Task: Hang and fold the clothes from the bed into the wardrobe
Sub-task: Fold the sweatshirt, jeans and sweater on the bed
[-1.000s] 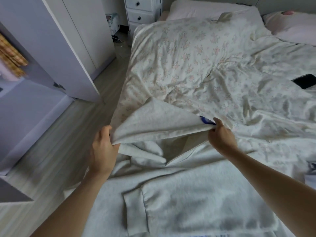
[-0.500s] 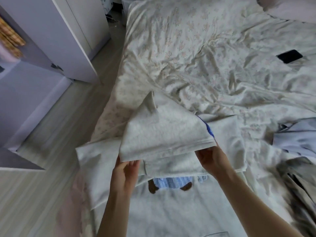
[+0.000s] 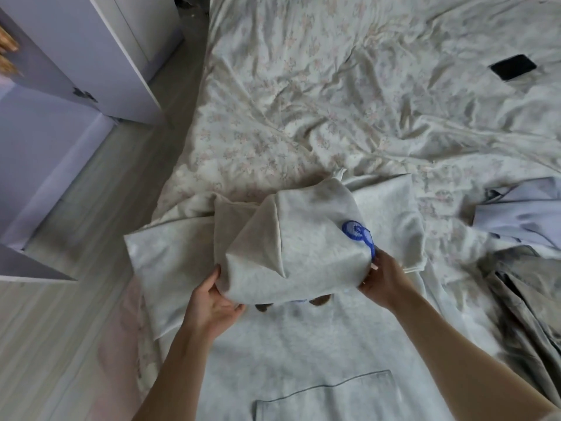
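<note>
A light grey hooded sweatshirt [image 3: 303,344] lies spread on the bed [image 3: 303,101], its front pocket toward me. Its hood [image 3: 303,247], which carries a blue embroidered patch [image 3: 358,233], is folded down over the chest. My left hand [image 3: 212,302] grips the hood's lower left corner from underneath, thumb on top. My right hand [image 3: 382,278] pinches the hood's right edge just below the patch. The open wardrobe [image 3: 45,117] stands at the left.
A pale blue garment [image 3: 522,211] and a grey-green one [image 3: 528,299] lie on the bed at the right. A black phone [image 3: 513,71] rests on the floral duvet at the far right. The white wardrobe door [image 3: 121,56] juts toward the wooden floor [image 3: 60,329] beside the bed.
Both hands have pulled the hood toward me and folded it down over the sweatshirt's chest. The blue patch now faces up. My view has tipped further downward.
</note>
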`<state>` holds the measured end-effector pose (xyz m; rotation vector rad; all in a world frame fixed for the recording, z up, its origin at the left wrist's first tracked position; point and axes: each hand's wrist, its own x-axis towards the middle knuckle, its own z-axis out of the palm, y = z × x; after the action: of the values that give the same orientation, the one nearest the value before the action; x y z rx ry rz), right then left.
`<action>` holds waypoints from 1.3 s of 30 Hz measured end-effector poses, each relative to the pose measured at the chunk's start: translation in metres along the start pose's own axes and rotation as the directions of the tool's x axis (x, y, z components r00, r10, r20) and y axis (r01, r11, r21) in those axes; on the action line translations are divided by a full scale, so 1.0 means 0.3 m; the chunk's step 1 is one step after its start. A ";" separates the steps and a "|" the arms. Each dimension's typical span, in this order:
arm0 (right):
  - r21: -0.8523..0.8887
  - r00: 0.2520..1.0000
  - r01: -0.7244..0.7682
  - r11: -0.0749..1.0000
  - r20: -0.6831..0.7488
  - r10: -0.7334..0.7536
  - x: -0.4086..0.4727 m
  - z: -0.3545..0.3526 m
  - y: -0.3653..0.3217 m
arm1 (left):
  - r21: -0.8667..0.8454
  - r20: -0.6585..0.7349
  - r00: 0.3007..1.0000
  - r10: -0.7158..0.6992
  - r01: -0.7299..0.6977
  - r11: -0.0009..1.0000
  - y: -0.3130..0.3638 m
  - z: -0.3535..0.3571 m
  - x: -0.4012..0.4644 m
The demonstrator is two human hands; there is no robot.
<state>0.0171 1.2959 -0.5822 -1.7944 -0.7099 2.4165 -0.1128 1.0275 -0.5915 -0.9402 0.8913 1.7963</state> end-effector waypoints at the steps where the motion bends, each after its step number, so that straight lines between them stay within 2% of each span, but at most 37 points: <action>1: -0.017 1.000 -0.003 1.000 0.000 0.003 0.011 -0.002 -0.001 | 0.008 -0.012 1.000 0.021 -0.021 1.000 -0.002 0.005 0.008; 4: -0.144 0.997 0.014 0.989 -0.078 -0.026 0.026 0.002 -0.002 | 0.195 -0.121 0.983 0.138 -0.113 0.974 0.001 0.006 0.022; 7: -0.459 0.942 0.109 0.882 -0.236 -0.239 0.037 0.015 -0.006 | 0.407 -0.185 0.960 0.211 -0.121 0.906 0.017 0.000 0.028; 9: -0.547 0.914 0.132 0.827 -0.256 -0.316 0.026 0.033 -0.017 | 0.426 -0.239 0.953 0.187 -0.070 0.902 0.023 0.015 0.020; 11: -0.473 0.931 0.087 0.877 -0.273 -0.240 0.008 0.054 -0.031 | 0.341 -0.311 0.940 0.137 -0.024 0.940 0.019 0.046 0.006; 13: -0.407 0.964 -0.038 0.913 -0.256 -0.074 -0.009 0.070 -0.035 | 0.236 -0.331 0.942 0.059 0.022 0.971 0.016 0.073 -0.005; 16: -0.405 0.972 -0.213 0.889 -0.180 0.150 -0.029 0.088 -0.024 | 0.172 -0.325 0.944 -0.056 0.118 0.978 0.003 0.082 -0.004; 18: -0.408 0.969 -0.244 0.880 -0.127 0.209 -0.032 0.100 -0.015 | 0.128 -0.314 0.938 -0.146 0.195 0.972 -0.011 0.086 -0.006; 21: -0.304 0.982 -0.186 0.934 -0.075 0.171 -0.030 0.136 -0.009 | 0.025 -0.268 0.927 -0.262 0.279 0.960 -0.025 0.110 -0.015; 23: -0.222 0.990 -0.142 0.965 -0.049 0.135 -0.038 0.166 -0.012 | -0.043 -0.284 0.922 -0.265 0.264 0.964 -0.023 0.131 -0.004; 27: -0.068 0.998 -0.027 0.997 0.060 0.031 -0.082 0.193 -0.049 | -0.095 -0.263 0.955 -0.137 0.116 0.989 -0.008 0.189 0.027; 30: 0.044 0.990 0.057 0.997 0.127 -0.063 -0.116 0.181 -0.071 | -0.206 -0.127 0.990 0.054 -0.079 0.975 -0.006 0.212 -0.002; 33: 0.192 0.977 0.012 0.981 0.205 -0.052 -0.103 0.142 -0.044 | -0.343 -0.012 0.984 0.180 -0.173 0.923 -0.044 0.191 -0.023; 36: 0.146 0.993 -0.011 0.989 0.121 -0.007 -0.043 0.091 0.031 | -0.352 -0.091 0.985 0.145 -0.168 0.921 -0.089 0.117 0.038; 39: -0.045 0.999 0.016 0.999 -0.029 -0.018 0.009 0.034 0.097 | -0.294 -0.206 0.976 0.075 -0.135 0.946 -0.082 0.046 0.110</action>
<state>0.0135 1.2675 -0.5937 -1.8278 -0.7790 2.3776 -0.1035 1.0601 -0.6185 -1.3043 0.8060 1.9988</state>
